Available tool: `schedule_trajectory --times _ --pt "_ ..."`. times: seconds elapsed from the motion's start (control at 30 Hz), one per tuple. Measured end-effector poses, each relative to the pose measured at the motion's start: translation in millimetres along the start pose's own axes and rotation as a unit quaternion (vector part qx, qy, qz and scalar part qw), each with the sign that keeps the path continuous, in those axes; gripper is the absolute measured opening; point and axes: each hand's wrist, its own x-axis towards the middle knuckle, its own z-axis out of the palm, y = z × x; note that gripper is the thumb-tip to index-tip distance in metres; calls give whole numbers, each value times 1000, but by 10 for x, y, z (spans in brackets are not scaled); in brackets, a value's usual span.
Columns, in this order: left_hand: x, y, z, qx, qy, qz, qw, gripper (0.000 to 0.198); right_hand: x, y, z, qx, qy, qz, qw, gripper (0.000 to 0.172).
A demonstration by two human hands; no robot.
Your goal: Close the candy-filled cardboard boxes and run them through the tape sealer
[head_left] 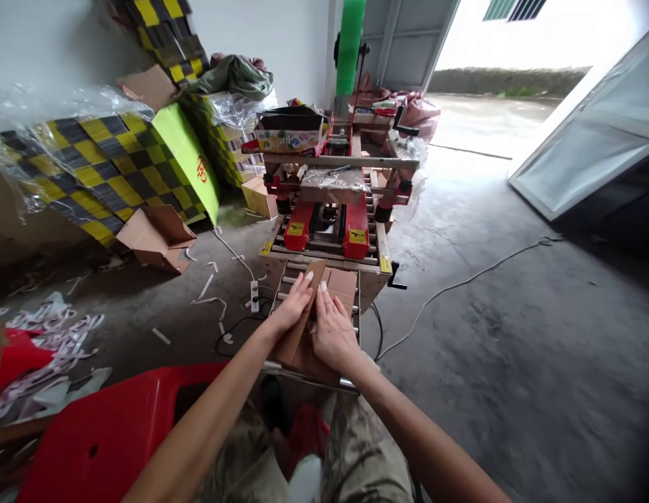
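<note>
A small brown cardboard box (pixel 339 285) lies on the metal rollers (pixel 285 274) at the near end of a red carton-sealing machine (pixel 355 234). My left hand (pixel 293 302) rests flat on the box's left top flap, fingers stretched forward. My right hand (pixel 332 330) lies flat on the right side of the box top, fingers together and pointing ahead. Both hands press the flaps down; neither wraps round anything.
Stacks of yellow-and-black checked cartons under plastic film (pixel 88 168) stand at left, with an open brown box (pixel 159 237) on the floor. A red plastic stool (pixel 109 433) is near left. A white cable (pixel 460 283) and a power strip (pixel 254 295) cross the concrete floor.
</note>
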Motion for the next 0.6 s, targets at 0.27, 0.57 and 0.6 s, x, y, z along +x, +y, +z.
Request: schedule_trajectory --times 0.27,0.57,0.6 --pt "-165 278 251 284 50 -80 954 54 -132 -58 -138 94 39 30 994 84" --pt "76 -29 22 -110 60 -37 991 54 15 124 -117 -27 -43 -95 994 112" --pt "-14 -45 62 -150 100 -46 983 52 160 204 -138 -3 -34 -113 993 104"
